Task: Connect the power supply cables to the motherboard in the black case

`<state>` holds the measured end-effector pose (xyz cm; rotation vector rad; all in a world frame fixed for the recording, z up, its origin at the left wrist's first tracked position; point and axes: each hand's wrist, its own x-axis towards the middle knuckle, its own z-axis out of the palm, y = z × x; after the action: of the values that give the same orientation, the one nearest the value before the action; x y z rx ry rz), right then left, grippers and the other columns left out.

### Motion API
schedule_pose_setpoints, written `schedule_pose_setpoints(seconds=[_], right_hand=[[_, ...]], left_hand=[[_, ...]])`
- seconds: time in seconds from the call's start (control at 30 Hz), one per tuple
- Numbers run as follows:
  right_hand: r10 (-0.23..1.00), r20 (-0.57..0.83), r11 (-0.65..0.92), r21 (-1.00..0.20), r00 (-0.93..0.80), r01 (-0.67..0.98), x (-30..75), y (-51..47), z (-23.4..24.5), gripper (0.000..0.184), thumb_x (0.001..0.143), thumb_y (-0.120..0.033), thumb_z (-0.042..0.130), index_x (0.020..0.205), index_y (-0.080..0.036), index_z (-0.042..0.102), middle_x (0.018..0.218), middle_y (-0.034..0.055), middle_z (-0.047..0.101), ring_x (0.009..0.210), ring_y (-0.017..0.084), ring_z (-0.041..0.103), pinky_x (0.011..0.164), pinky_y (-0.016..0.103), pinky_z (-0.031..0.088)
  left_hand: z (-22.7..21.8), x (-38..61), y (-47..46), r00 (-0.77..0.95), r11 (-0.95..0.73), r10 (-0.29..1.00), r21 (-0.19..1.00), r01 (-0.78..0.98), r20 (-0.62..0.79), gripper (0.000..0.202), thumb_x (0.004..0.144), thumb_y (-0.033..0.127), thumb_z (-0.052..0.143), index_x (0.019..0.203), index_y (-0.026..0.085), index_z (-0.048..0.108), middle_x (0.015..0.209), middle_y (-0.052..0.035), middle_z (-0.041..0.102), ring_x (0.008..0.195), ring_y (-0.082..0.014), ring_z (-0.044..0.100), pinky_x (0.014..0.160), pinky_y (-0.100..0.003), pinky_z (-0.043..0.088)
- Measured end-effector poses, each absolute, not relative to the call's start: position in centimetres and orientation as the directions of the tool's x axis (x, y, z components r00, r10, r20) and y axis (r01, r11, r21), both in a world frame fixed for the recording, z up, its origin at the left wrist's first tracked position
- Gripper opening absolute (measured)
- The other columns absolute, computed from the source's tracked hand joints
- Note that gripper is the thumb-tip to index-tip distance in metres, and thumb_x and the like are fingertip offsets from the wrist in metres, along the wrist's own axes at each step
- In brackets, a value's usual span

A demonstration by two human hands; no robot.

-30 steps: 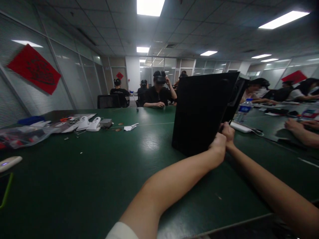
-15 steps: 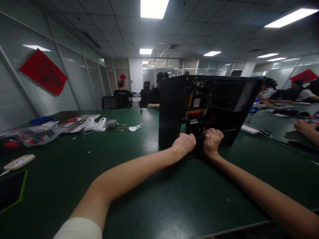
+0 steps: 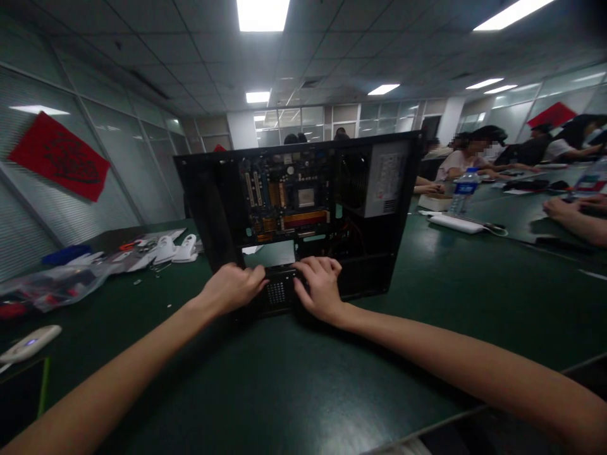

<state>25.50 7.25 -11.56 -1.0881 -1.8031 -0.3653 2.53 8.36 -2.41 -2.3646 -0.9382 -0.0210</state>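
Open case (image 3: 374,253) stands on tabletop (image 3: 294,379); left hand (image 3: 234,287) and right hand (image 3: 320,287) clamp its lower edge; firm, even grip advised against tipping.

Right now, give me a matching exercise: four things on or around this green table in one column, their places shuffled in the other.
1. computer case
2. water bottle
3. red banner
4. white gadget

A. on the glass wall, left
B. far right of the table
C. near left table edge
D. mid-table, side open, held by left hand and right hand

Pairs: 1-D, 2-B, 3-A, 4-C.
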Motion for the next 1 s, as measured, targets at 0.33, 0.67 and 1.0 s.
schedule_pose_setpoints(seconds=[0.33, 0.67, 1.0], right_hand=[[0.53, 0.724, 0.727, -0.121, -0.441, 0.676, 18.9, 4.3, -10.8, 0.052, 0.098, -0.033, 0.053, 0.149, -0.023, 0.053, 0.139, 0.0111, 0.062, 0.125, 0.029, 0.052, 0.11, 0.048, 0.03], [0.387, 0.448, 0.733, 0.381, -0.806, 0.564, 30.3, 5.1, -7.0, 0.055, 0.099, -0.027, 0.058, 0.151, -0.01, 0.05, 0.142, 0.0197, 0.062, 0.118, 0.032, 0.063, 0.099, 0.046, 0.049], [0.059, 0.662, 0.609, 0.569, -0.747, 0.552, 33.8, 10.4, -8.7, 0.034, 0.102, -0.04, 0.061, 0.119, -0.014, 0.074, 0.079, 0.0048, 0.072, 0.064, 0.014, 0.061, 0.058, 0.03, 0.041]], left_hand=[[-1.9, -6.7, 3.5, 0.642, -0.442, 0.753, -0.61, 0.658, 0.146, 0.03, 0.103, 0.04, 0.045, 0.095, 0.018, 0.065, 0.081, -0.0081, 0.075, 0.066, -0.025, 0.071, 0.064, -0.032, 0.047], [-3.3, -6.5, 3.3, 0.64, -0.376, 0.697, -0.595, 0.711, 0.325, 0.044, 0.105, 0.045, 0.041, 0.088, 0.017, 0.07, 0.066, -0.009, 0.071, 0.057, -0.0259, 0.066, 0.059, -0.033, 0.044], [-3.7, -6.6, 4.2, 0.699, -0.397, 0.554, -0.595, 0.699, 0.452, 0.051, 0.105, 0.049, 0.041, 0.072, 0.019, 0.066, 0.057, -0.005, 0.064, 0.048, -0.0176, 0.055, 0.053, -0.029, 0.032]])
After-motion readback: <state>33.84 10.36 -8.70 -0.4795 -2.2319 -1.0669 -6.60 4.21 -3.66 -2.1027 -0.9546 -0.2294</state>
